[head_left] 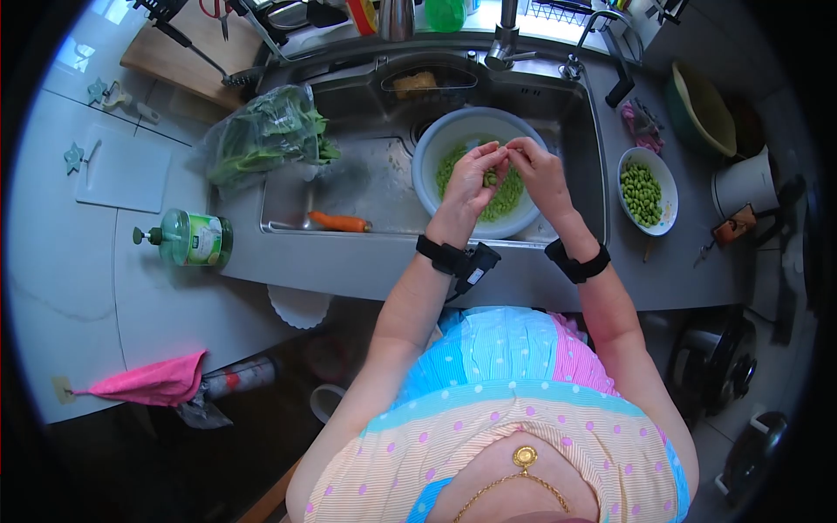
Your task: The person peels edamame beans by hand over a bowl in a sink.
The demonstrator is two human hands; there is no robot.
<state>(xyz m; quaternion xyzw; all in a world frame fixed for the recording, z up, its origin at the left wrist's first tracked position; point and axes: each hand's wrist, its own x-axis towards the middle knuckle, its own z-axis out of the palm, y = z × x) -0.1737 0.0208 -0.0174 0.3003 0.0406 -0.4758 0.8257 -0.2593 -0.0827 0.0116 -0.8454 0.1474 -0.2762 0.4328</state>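
Note:
Over the basin, my left hand (471, 183) is curled around several green beans (490, 179), partly hidden by its fingers. Its fingertips meet those of my right hand (540, 179), which is closed in a pinch; what lies between them is too small to make out. Below both hands, the pale round basin (422, 174) stands in the sink and holds many light green bits (501, 207), perhaps skins, in what looks like water. To the right on the counter, a white bowl (668, 213) contains shelled green beans (641, 193).
The steel sink (375, 187) also holds a carrot (340, 222). A plastic bag of leafy greens (266, 139) lies over its left edge. A soap bottle (196, 238) stands left, the faucet (503, 48) behind. Pots and a green basin (697, 109) crowd the right side.

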